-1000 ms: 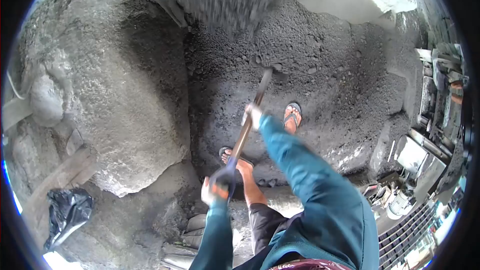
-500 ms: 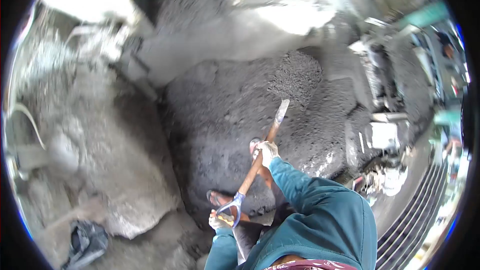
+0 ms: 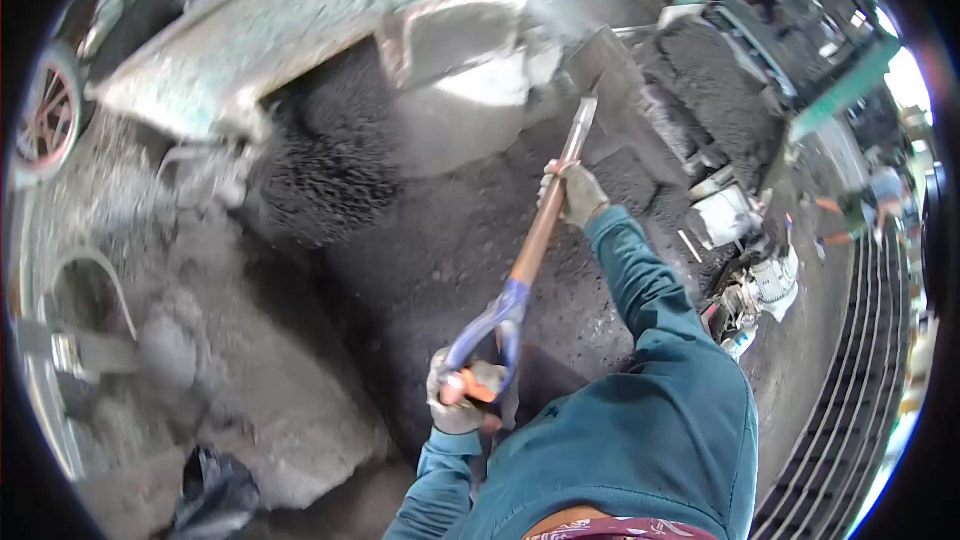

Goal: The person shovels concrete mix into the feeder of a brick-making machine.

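A shovel (image 3: pixel 540 240) with a wooden shaft and a blue Y-shaped handle slants across the middle of the head view. My gloved left hand (image 3: pixel 458 398) is closed around the orange crossbar of that handle. Farther up, my gloved right hand (image 3: pixel 580 195) wraps the shaft near its metal socket. The socket points away from me toward the upper right; I cannot make out the blade clearly. Below it spreads dark grey ground material (image 3: pixel 450 230). A patch of coarse, dark, loose mix (image 3: pixel 325 175), partly blurred, shows to the left of the shovel.
A rough concrete block (image 3: pixel 250 370) stands at my left, with a black plastic bag (image 3: pixel 215 490) near it. A long pale trough edge (image 3: pixel 290 25) crosses the upper left. To the right are a small machine (image 3: pixel 755 290), metal bars (image 3: pixel 840 380) and another person (image 3: pixel 870 205).
Both hands have raised the shovel, its far end swinging upward in view. My right arm reaches farther out. The view has shifted, and coarse loose mix now shows at the left.
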A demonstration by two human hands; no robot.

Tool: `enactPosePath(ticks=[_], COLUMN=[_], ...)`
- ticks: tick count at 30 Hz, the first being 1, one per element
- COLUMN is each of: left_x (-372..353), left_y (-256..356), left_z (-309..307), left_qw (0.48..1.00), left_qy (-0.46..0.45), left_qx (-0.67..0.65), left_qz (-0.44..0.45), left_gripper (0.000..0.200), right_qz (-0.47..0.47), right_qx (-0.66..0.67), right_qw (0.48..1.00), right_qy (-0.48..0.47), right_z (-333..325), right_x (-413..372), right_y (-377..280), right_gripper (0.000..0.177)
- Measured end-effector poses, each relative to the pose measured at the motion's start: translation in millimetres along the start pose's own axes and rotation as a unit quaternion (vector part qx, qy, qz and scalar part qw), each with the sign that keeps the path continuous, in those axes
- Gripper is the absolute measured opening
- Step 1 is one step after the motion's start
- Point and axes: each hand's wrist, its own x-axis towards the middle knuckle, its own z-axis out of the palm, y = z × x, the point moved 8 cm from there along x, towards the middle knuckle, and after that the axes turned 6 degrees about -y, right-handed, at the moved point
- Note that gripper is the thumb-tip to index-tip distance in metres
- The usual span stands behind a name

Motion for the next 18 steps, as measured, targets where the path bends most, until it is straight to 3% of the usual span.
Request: enactPosePath(ticks=[3, 5, 7, 8, 9, 10, 12, 13, 14, 15, 16, 17, 18], left_x=[-90.7, -188.2, -316.1, -357.4, -406.3, -468.4, -508.7, -523.5, -528.9, -521.1, -494.9, -468.4, -427.6], left_y=[-56.9, -88.1, -127.7, -140.3, -142.2, -131.7, -149.3, -157.8, -166.7, -173.2, -179.4, -192.3, -217.5], left_z=[-195.3, -274.7, -316.4, -300.3, -285.1, -238.6, -210.3, -198.5, -193.3, -194.5, -209.1, -240.9, -306.7], left_qw=[0.963, 0.883, 0.846, 0.916, 0.836, 0.661, 0.635, 0.623, 0.614, 0.606, 0.545, 0.542, 0.641], left_qy=[0.235, 0.432, 0.489, 0.187, 0.49, 0.731, 0.756, 0.762, 0.765, 0.767, 0.813, 0.813, 0.745], left_qx=[-0.115, -0.165, -0.207, -0.356, -0.245, -0.099, -0.133, -0.155, -0.177, -0.197, -0.191, -0.206, -0.176], left_qz=[-0.056, -0.084, -0.043, -0.007, -0.034, -0.138, -0.086, -0.083, -0.079, -0.075, -0.073, -0.056, 0.052], left_gripper=[0.046, 0.052, 0.046, 0.04, 0.042, 0.043, 0.049, 0.05, 0.052, 0.053, 0.056, 0.056, 0.054], right_qz=[0.14, 0.213, 0.283, 0.425, 0.404, 0.452, 0.543, 0.598, 0.598, 0.649, 0.648, 0.637, 0.567], right_qx=[0.073, 0.061, -0.051, 0.008, -0.038, -0.062, -0.076, -0.07, -0.113, -0.082, 0.008, 0.094, -0.133], right_qw=[0.987, 0.975, 0.956, 0.904, 0.914, 0.889, 0.836, 0.796, 0.792, 0.755, 0.761, 0.758, 0.8], right_qy=[0.028, 0.028, 0.065, 0.043, 0.029, 0.032, 0.007, 0.056, 0.046, 0.042, -0.031, -0.105, -0.143], right_z=[-17.4, -21.6, -6.8, -48.9, -51.9, -52.2, -63.4, -68.0, -73.6, -92.3, -90.5, -86.4, -99.8], right_x=[36.0, 4.9, -69.5, -105.0, -150.5, -191.8, -266.7, -286.5, -288.9, -286.6, -255.5, -212.5, -141.1], right_y=[211.8, 368.2, 460.5, 562.1, 587.3, 607.5, 657.2, 665.0, 673.5, 706.5, 727.3, 746.7, 771.5], right_gripper=[0.012, 0.014, 0.011, 0.007, 0.006, 0.008, 0.014, 0.014, 0.013, 0.01, 0.009, 0.008, 0.012])
